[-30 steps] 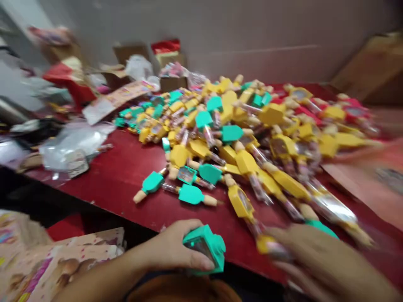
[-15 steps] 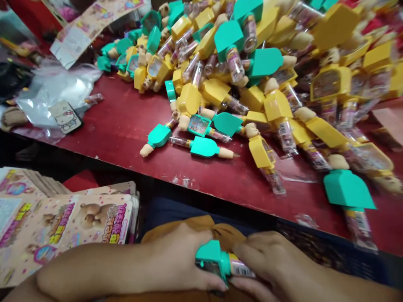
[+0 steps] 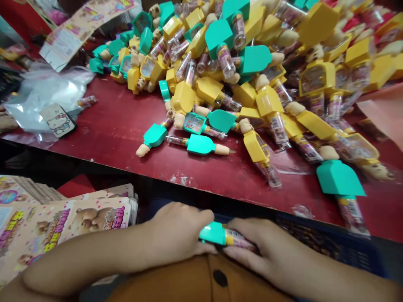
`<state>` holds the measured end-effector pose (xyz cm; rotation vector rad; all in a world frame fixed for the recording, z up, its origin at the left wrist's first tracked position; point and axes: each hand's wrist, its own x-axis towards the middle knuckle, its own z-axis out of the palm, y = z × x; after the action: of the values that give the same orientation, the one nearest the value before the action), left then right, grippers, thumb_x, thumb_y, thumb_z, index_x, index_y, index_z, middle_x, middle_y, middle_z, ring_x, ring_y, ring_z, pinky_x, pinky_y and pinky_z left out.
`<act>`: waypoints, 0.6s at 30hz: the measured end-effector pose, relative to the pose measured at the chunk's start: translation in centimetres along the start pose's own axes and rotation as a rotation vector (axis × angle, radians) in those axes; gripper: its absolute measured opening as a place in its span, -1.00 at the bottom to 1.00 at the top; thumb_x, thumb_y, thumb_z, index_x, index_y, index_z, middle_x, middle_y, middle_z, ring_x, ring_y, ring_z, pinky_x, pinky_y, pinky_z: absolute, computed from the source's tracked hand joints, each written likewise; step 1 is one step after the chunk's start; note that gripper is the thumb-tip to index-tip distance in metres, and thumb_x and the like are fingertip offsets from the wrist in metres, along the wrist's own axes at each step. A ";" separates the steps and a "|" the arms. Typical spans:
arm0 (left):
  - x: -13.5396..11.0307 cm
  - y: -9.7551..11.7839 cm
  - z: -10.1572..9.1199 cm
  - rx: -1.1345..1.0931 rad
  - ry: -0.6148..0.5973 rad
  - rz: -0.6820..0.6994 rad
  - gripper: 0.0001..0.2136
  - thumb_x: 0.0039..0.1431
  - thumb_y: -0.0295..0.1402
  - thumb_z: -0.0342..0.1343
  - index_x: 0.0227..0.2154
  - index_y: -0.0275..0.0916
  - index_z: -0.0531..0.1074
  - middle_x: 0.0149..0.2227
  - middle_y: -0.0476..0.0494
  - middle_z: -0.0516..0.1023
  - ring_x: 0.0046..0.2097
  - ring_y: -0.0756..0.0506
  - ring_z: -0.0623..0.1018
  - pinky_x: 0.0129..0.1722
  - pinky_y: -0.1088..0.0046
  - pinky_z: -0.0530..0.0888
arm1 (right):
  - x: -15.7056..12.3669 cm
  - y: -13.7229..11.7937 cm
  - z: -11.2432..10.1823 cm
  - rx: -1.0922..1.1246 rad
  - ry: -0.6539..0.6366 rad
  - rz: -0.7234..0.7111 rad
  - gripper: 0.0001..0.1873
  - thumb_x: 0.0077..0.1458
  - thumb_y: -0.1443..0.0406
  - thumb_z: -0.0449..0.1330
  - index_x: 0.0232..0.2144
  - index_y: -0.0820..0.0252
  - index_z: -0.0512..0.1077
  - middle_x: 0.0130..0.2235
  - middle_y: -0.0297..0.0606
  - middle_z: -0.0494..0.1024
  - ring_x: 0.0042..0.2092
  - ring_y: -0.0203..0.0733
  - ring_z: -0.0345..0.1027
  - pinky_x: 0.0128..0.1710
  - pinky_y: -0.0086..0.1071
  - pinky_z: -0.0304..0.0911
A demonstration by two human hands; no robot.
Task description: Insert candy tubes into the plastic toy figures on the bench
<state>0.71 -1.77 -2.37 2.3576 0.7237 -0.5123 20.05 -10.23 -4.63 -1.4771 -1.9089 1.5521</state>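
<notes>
Close to my body, a teal toy (image 3: 213,233) with a clear labelled tube lies between my two hands. My left hand (image 3: 181,230) is closed round its teal body, hiding that end. The fingers of my right hand (image 3: 255,241) wrap the tube end, where a yellow collar and a printed label show. Beyond my hands, similar toys lie loose on the red table, among them a teal one (image 3: 201,144) with a beige tip and a yellow one (image 3: 255,147).
A big heap of yellow and teal toys (image 3: 185,96) covers the far side of the red table (image 3: 107,138). Stacked printed cards (image 3: 94,214) stand at the left. A plastic bag (image 3: 28,92) and a cartoon-printed case (image 3: 57,120) lie far left. A blue basket (image 3: 355,251) is low right.
Both hands have risen slightly with the teal toy, which has turned so its windowed face shows less. The view has shifted a little. Toys on the table lie as before.
</notes>
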 end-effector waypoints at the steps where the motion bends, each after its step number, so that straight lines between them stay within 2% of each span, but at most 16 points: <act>1: 0.0 -0.2 -0.4 -0.007 0.019 -0.003 -0.67 -0.02 -0.03 0.18 -0.36 -0.19 0.40 -0.44 -0.07 0.55 -0.40 -0.20 0.56 -0.55 0.46 0.35 | -0.1 -0.1 -0.4 -0.274 0.137 -0.148 -0.59 0.30 0.10 -0.08 -0.41 0.24 0.36 -0.47 -0.27 0.34 -0.45 -0.19 0.15 -0.46 -0.37 -0.01; 2: 0.1 -0.4 -0.5 -0.016 0.031 -0.002 -0.67 -0.01 -0.02 0.17 -0.37 -0.19 0.40 -0.43 -0.05 0.56 -0.39 -0.19 0.56 -0.53 0.46 0.36 | -0.2 -0.2 -0.6 -0.482 0.242 -0.270 -0.59 0.33 0.15 -0.12 -0.40 0.23 0.37 -0.47 -0.24 0.35 -0.45 -0.16 0.15 -0.46 -0.34 -0.02; 3: 0.1 -0.5 -0.5 -0.015 0.038 0.005 -0.66 -0.01 0.00 0.15 -0.36 -0.18 0.40 -0.43 -0.05 0.56 -0.39 -0.19 0.57 -0.53 0.46 0.37 | -0.3 -0.3 -0.6 -0.583 0.291 -0.342 -0.58 0.35 0.16 -0.13 -0.41 0.22 0.37 -0.49 -0.25 0.35 -0.47 -0.15 0.14 -0.47 -0.33 -0.04; 4: 0.1 -0.6 -0.2 0.002 0.038 0.017 -0.66 0.00 0.00 0.14 -0.34 -0.17 0.40 -0.43 -0.05 0.56 -0.40 -0.19 0.57 -0.53 0.45 0.38 | -0.3 -0.2 -0.4 -0.561 0.275 -0.344 -0.58 0.35 0.16 -0.13 -0.43 0.22 0.36 -0.51 -0.27 0.33 -0.49 -0.17 0.12 -0.49 -0.33 -0.06; 5: 0.1 -0.6 0.1 0.033 0.032 0.031 -0.66 0.00 0.00 0.14 -0.31 -0.17 0.40 -0.43 -0.05 0.56 -0.40 -0.20 0.57 -0.52 0.43 0.39 | -0.3 -0.1 -0.1 -0.428 0.210 -0.271 -0.58 0.34 0.13 -0.11 -0.46 0.21 0.33 -0.53 -0.31 0.31 -0.52 -0.21 0.09 -0.51 -0.35 -0.08; 7: 0.3 -0.6 0.9 0.098 0.019 0.054 -0.65 0.01 0.00 0.13 -0.29 -0.16 0.40 -0.44 -0.07 0.56 -0.41 -0.21 0.57 -0.51 0.39 0.43 | 0.0 0.2 0.8 0.032 0.043 -0.015 -0.51 0.25 -0.02 -0.06 -0.53 0.21 0.24 -0.57 -0.39 0.20 -0.55 -0.29 0.01 -0.56 -0.41 -0.13; 9: 0.7 -0.6 1.6 0.150 0.027 0.072 -0.65 0.01 0.00 0.14 -0.29 -0.17 0.39 -0.44 -0.09 0.55 -0.41 -0.22 0.56 -0.48 0.35 0.46 | 0.4 0.7 1.6 0.484 -0.094 0.217 -0.42 0.09 -0.18 0.03 -0.58 0.19 0.14 -0.59 -0.46 0.06 -0.56 -0.36 -0.14 -0.60 -0.45 -0.21; 10: 0.9 -0.7 1.7 0.169 0.042 0.078 -0.65 0.00 0.00 0.14 -0.31 -0.18 0.39 -0.44 -0.09 0.55 -0.42 -0.21 0.56 -0.47 0.34 0.47 | 0.7 1.0 1.7 0.640 -0.130 0.286 -0.39 0.02 -0.22 0.06 -0.58 0.18 0.10 -0.60 -0.48 0.01 -0.56 -0.37 -0.19 -0.60 -0.46 -0.25; 11: 1.2 -0.7 1.7 0.183 0.064 0.089 -0.65 0.00 0.00 0.14 -0.33 -0.19 0.38 -0.44 -0.08 0.54 -0.42 -0.21 0.56 -0.47 0.33 0.48 | 0.9 1.3 1.6 0.727 -0.146 0.327 -0.36 -0.05 -0.26 0.08 -0.58 0.17 0.08 -0.60 -0.49 -0.01 -0.56 -0.37 -0.23 -0.60 -0.46 -0.27; 13: 1.9 -0.9 1.2 0.196 0.146 0.118 -0.68 0.01 -0.04 0.16 -0.32 -0.19 0.36 -0.41 -0.07 0.53 -0.43 -0.18 0.54 -0.48 0.35 0.49 | 1.6 1.7 0.4 0.700 -0.131 0.330 -0.34 -0.10 -0.29 0.10 -0.57 0.18 0.10 -0.60 -0.48 0.01 -0.55 -0.37 -0.21 -0.59 -0.46 -0.27; 14: 2.2 -1.2 0.6 0.197 0.236 0.127 -0.67 0.00 -0.08 0.19 -0.27 -0.18 0.35 -0.34 -0.09 0.53 -0.39 -0.18 0.55 -0.45 0.34 0.50 | 2.0 1.9 -0.8 0.613 -0.097 0.298 -0.33 -0.10 -0.30 0.08 -0.57 0.19 0.13 -0.59 -0.46 0.04 -0.54 -0.36 -0.17 -0.58 -0.46 -0.25; 16: 2.8 -2.0 -0.9 0.189 0.544 0.152 -0.53 -0.03 -0.12 0.23 -0.08 -0.18 0.27 -0.11 -0.21 0.47 -0.18 -0.23 0.52 -0.25 0.24 0.51 | 2.8 1.7 -4.2 0.377 0.026 0.213 -0.32 -0.09 -0.31 0.05 -0.55 0.22 0.25 -0.55 -0.38 0.17 -0.49 -0.29 0.00 -0.54 -0.46 -0.11; 18: 3.2 -3.6 -2.7 0.124 0.904 0.128 -0.42 0.03 -0.17 0.21 0.07 -0.18 0.13 0.11 -0.32 0.27 0.08 -0.28 0.35 0.02 0.10 0.36 | 3.6 1.0 -8.5 0.183 0.273 0.160 -0.36 -0.05 -0.26 0.07 -0.47 0.21 0.37 -0.46 -0.30 0.32 -0.41 -0.20 0.15 -0.47 -0.43 0.05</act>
<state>1.52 3.50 -3.63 2.6912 0.9143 0.6383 25.11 -2.53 -3.51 -1.6934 -1.4891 1.4567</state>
